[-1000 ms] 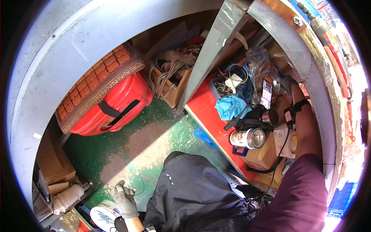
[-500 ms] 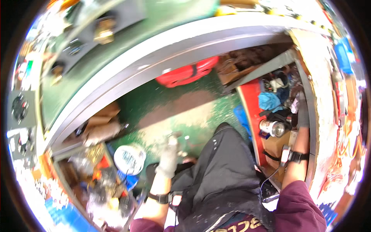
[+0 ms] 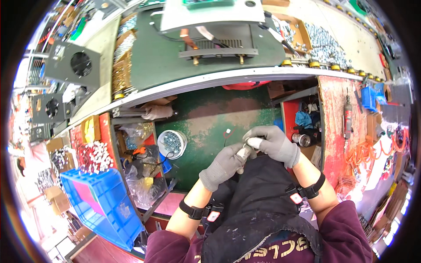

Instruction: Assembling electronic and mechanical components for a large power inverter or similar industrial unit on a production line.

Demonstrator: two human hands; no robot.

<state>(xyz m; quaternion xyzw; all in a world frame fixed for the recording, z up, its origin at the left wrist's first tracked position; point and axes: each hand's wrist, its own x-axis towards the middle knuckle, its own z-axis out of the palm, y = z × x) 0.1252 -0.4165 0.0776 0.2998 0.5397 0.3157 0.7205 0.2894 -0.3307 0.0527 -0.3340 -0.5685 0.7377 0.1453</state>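
Both my hands wear grey knit gloves and meet over my lap, above the green floor. My left hand (image 3: pixel 223 165) grips a small silvery metal part (image 3: pixel 244 153) from below. My right hand (image 3: pixel 275 143) closes on the upper end of the same part, whose white tip shows between the fingers. The part's exact shape is hidden by the gloves. A black apron (image 3: pixel 258 206) covers my knees under the hands.
A white tub of screws (image 3: pixel 172 143) stands on the green floor left of my hands. The green workbench (image 3: pixel 175 61) carries a grey metal unit (image 3: pixel 215 26). A blue crate (image 3: pixel 103 204) sits lower left, and a red shelf with a can (image 3: pixel 301 139) right.
My view swung up from under the bench to the bench top. My right hand left the red shelf and joined my left hand, and both now hold the small metal part.
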